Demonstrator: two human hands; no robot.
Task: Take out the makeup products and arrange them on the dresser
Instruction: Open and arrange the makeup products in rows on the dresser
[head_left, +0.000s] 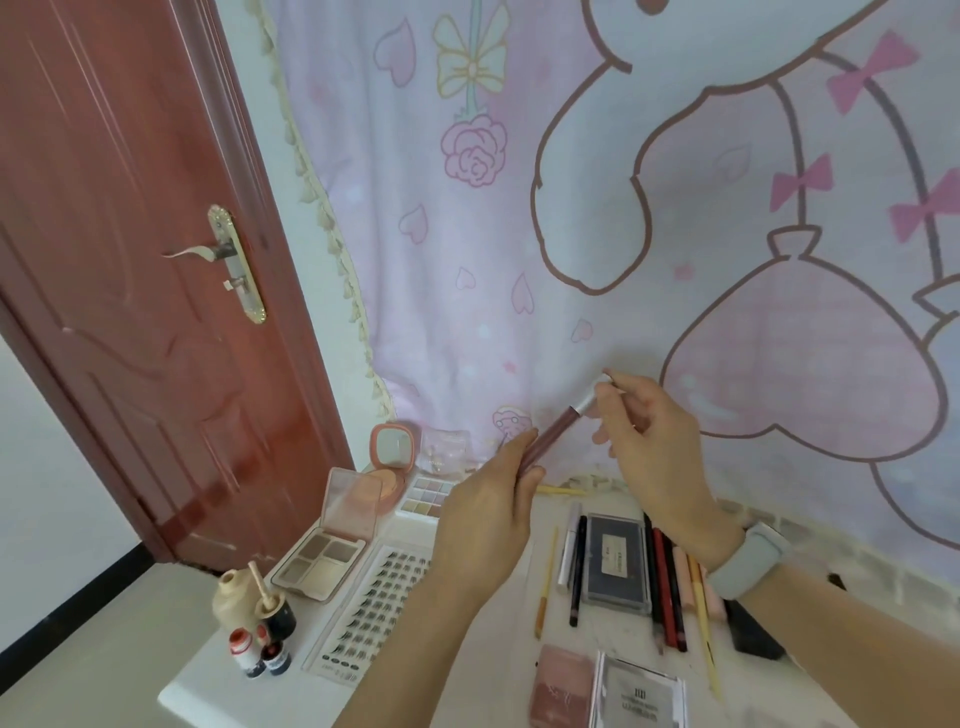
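Both hands held a slim mauve lip-gloss tube with a silver cap (563, 418) above the white tabletop (498, 649): left hand (485, 525) gripped its base, right hand (647, 441) fingers pinched the cap. Twisting could have uncapped it, or dropped it onto the pencils (670, 587).

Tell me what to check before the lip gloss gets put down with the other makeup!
1. Left hand holds the lip gloss tube: ok.
2. Right hand pinches its silver cap end: ok.
3. Cap closed tight: cannot tell.
4. Gloss lifted clear of the table: ok.
5. Free spot to lay it: ok, bare white patch in front of the pencils, beside the lash tray.
6. Little bottles near the left edge out of the way: ok.
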